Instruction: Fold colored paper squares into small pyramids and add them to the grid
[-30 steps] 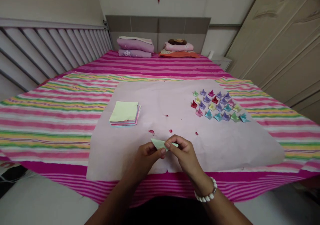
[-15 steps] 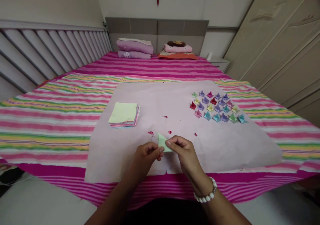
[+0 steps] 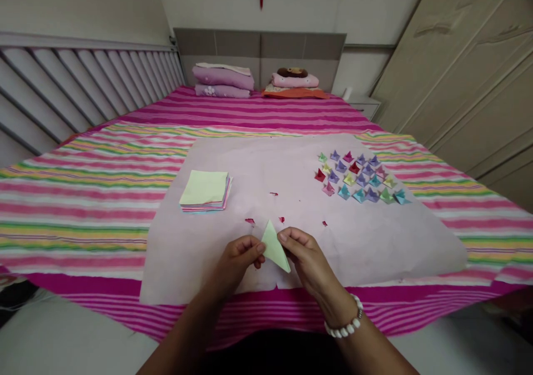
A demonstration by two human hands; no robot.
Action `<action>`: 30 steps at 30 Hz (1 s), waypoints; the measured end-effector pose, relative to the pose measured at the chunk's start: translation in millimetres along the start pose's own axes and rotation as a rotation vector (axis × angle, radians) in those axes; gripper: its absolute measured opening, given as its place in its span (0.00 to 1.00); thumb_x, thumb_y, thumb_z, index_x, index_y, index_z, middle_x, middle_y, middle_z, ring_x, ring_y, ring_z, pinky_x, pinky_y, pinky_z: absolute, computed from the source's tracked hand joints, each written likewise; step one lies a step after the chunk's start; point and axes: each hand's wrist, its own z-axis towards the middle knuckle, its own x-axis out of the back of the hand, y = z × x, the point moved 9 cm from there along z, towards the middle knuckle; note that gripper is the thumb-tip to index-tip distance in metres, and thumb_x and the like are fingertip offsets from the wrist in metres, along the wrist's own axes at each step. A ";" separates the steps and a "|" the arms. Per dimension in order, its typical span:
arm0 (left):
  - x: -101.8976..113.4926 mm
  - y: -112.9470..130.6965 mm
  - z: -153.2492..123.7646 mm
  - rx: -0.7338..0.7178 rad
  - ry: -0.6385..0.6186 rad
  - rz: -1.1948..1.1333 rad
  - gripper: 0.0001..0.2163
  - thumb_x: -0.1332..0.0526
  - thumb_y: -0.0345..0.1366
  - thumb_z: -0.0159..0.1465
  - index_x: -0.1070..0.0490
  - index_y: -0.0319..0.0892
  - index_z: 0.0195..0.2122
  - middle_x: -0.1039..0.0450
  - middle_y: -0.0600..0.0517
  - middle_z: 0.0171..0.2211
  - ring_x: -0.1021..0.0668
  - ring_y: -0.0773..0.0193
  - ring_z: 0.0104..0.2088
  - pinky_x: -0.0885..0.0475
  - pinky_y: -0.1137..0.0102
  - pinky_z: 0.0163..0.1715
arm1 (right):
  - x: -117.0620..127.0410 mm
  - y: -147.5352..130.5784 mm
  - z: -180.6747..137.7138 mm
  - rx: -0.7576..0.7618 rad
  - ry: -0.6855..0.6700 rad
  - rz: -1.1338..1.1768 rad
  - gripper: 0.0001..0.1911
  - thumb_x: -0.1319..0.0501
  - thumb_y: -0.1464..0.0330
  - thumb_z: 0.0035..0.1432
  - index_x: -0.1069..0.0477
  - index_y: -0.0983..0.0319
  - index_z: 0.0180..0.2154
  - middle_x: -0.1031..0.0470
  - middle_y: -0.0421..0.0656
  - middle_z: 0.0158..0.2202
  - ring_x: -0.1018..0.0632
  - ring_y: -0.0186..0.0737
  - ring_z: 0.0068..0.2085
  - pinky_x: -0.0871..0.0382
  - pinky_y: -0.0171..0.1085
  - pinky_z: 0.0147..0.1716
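A pale green piece of paper (image 3: 275,247), folded into a triangle, is held up between my two hands over the large pale sheet. My left hand (image 3: 241,255) pinches its left corner between thumb and fingers. On the upper right edge, my right hand (image 3: 302,253) grips the paper with thumb and fingertips; a white bead bracelet circles that wrist. A stack of square coloured papers (image 3: 205,190), pale yellow-green on top, lies left of my hands. Rows of small folded paper shapes (image 3: 360,179) in several colours sit to the right.
The large pale sheet (image 3: 375,241) covers the near part of a bed with a striped cover (image 3: 75,197). Red marks or tears (image 3: 249,220) dot the sheet. Folded bedding (image 3: 224,78) is stacked by the headboard (image 3: 237,44). A slatted rail (image 3: 95,83) runs along the left.
The green folded paper has turned in my hands, so one point now faces up and another down to the right. My hands have barely shifted and still hold it.
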 end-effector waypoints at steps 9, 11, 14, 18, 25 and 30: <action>-1.6 -2.5 0.9 0.005 -0.029 0.000 0.13 0.37 0.45 0.57 0.31 0.40 0.24 0.30 0.55 0.22 0.32 0.68 0.24 0.36 0.72 0.28 | -2.3 6.4 0.6 -0.063 -0.038 0.091 0.13 0.30 0.60 0.46 0.28 0.62 0.24 0.34 0.37 0.20 0.36 0.33 0.24 0.42 0.33 0.25; -1.1 -2.0 1.7 0.000 -0.029 0.007 0.14 0.36 0.45 0.57 0.31 0.40 0.24 0.30 0.54 0.22 0.32 0.68 0.24 0.36 0.72 0.28 | -1.6 6.2 0.9 -0.076 -0.033 0.106 0.12 0.30 0.61 0.45 0.28 0.62 0.24 0.34 0.37 0.20 0.36 0.32 0.23 0.44 0.33 0.23; -1.6 1.8 3.6 -0.014 -0.039 0.007 0.13 0.36 0.44 0.57 0.31 0.40 0.24 0.31 0.55 0.22 0.32 0.69 0.24 0.36 0.72 0.28 | -2.1 2.1 2.4 -0.073 -0.040 0.100 0.12 0.30 0.62 0.45 0.28 0.62 0.23 0.34 0.36 0.20 0.37 0.31 0.22 0.45 0.32 0.22; -3.7 6.6 7.8 -0.047 -0.065 -0.015 0.12 0.37 0.43 0.58 0.30 0.40 0.25 0.31 0.56 0.22 0.32 0.69 0.24 0.37 0.72 0.29 | -3.9 -4.8 5.5 -0.064 -0.055 0.109 0.11 0.30 0.63 0.45 0.27 0.62 0.23 0.34 0.36 0.19 0.37 0.30 0.21 0.46 0.32 0.22; -4.9 13.7 11.7 -0.080 -0.063 0.012 0.12 0.37 0.43 0.58 0.31 0.40 0.25 0.32 0.56 0.21 0.33 0.69 0.24 0.36 0.72 0.29 | 1.2 -9.8 7.7 -0.029 -0.047 0.051 0.09 0.30 0.65 0.45 0.23 0.63 0.28 0.26 0.39 0.23 0.31 0.32 0.24 0.40 0.32 0.25; -7.9 21.2 12.9 -0.097 -0.048 0.173 0.12 0.38 0.44 0.58 0.30 0.40 0.26 0.33 0.55 0.22 0.31 0.67 0.25 0.35 0.71 0.30 | -1.3 -18.8 7.6 0.047 -0.075 -0.012 0.10 0.29 0.66 0.42 0.23 0.62 0.30 0.25 0.39 0.22 0.28 0.32 0.24 0.38 0.32 0.26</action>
